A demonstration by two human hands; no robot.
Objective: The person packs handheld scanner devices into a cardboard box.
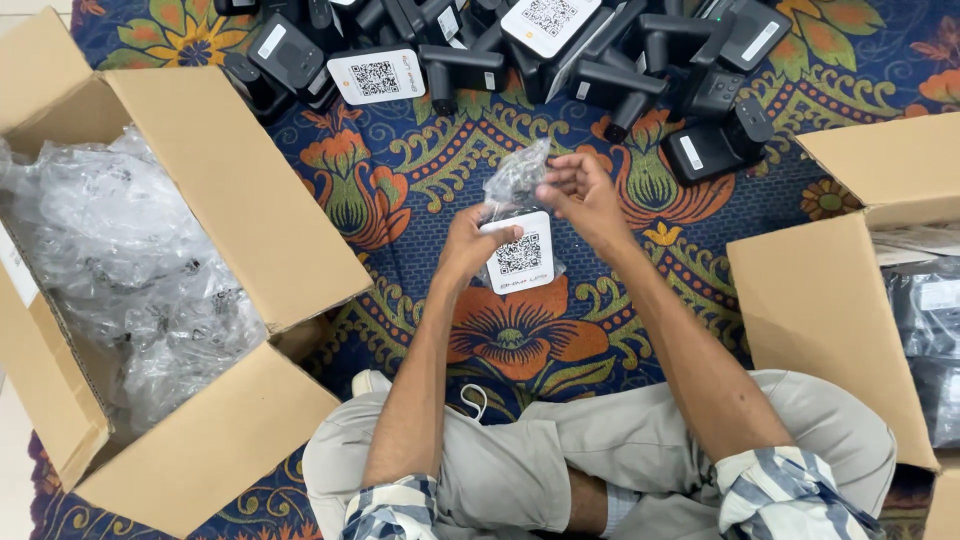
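- The left hand (468, 243) is closed around the left edge of a small white-faced device (520, 254), thumb laid across its top corner; the device sits in mid-air over the patterned floor cloth (520, 335), just above the person's crossed legs.
- The device's face is a rounded white rectangle with a square black code pattern in its middle and a thin line of print beneath it.
- The right hand (582, 192) is partly closed, fingers curled and pinching the top of a crumpled clear plastic bag (516, 180) that rises from the device's upper edge.
- The bag still covers the lower part of the device, a clear fringe showing along its bottom corner.
- At the left stands an open cardboard box (215, 190), flaps spread wide, filled with loose, empty-looking clear plastic bags (120, 270).
- At the right stands a second open cardboard box (830, 320); inside it lie dark items wrapped in plastic (925, 310), one with a pale rectangular label.
- Along the top of the view lies a heap of black devices (640, 70) with handle-like stems, well apart from the hands.
- Several in the heap lie face up as white rounded panels (377, 75) with square black code patterns; others show small white rectangular stickers on black backs.
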